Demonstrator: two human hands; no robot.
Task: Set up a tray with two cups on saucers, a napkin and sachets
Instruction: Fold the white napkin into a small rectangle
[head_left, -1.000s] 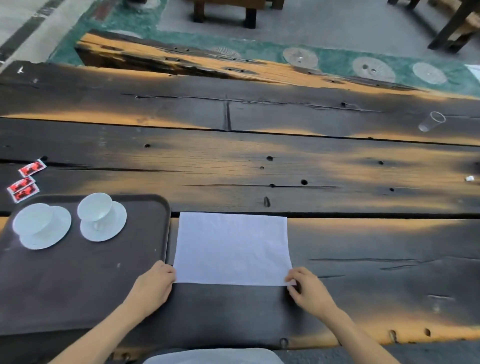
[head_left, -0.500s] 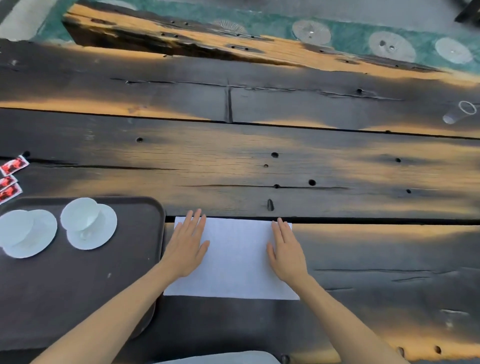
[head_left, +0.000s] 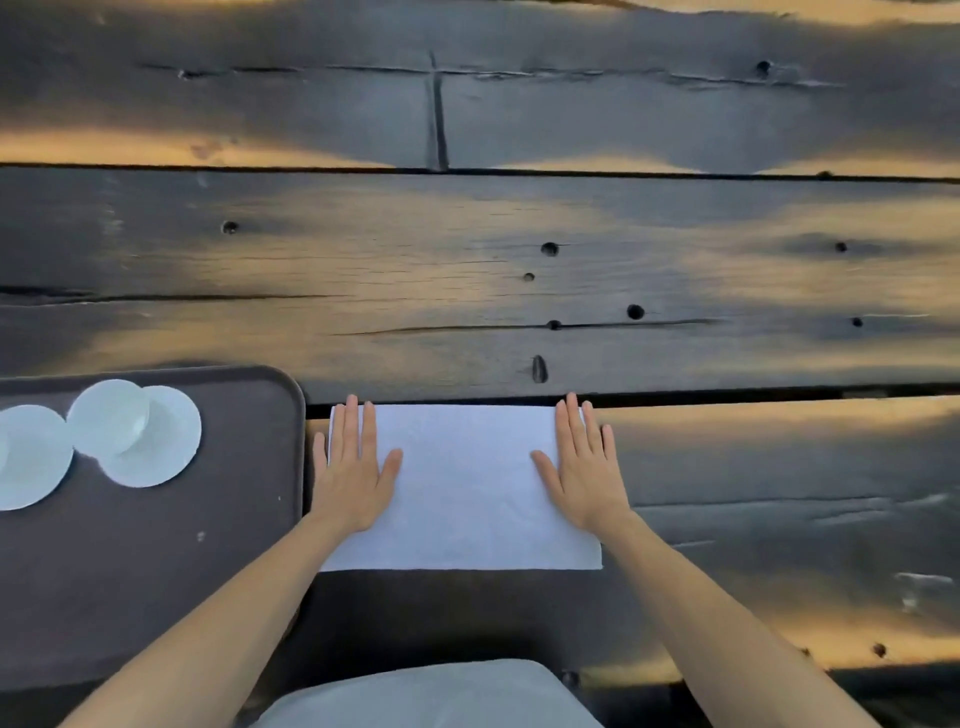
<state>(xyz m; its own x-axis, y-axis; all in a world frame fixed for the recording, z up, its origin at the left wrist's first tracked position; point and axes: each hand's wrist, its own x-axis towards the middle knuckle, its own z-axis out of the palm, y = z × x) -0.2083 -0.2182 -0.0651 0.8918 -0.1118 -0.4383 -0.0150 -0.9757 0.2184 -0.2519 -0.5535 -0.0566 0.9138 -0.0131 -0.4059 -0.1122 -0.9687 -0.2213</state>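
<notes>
Both hands pressed flat on a white napkin beside the tray.

We see the left hand (head_left: 352, 470) and the right hand (head_left: 583, 465) lying palm down with fingers extended and released, grasping nothing, one at each end of the napkin (head_left: 462, 488), which lies on the dark wooden table (head_left: 519, 291) just beside the tray (head_left: 156, 561). On the tray, a white cup (head_left: 110, 417) rests on a saucer (head_left: 161, 457); a second saucer (head_left: 31, 460) sits touching it, cut by the left edge of the view.

left saucer (head_left: 31, 457) and tray (head_left: 249, 395) cut by left edge; napkin (head_left: 462, 483) ends under both hands
</notes>
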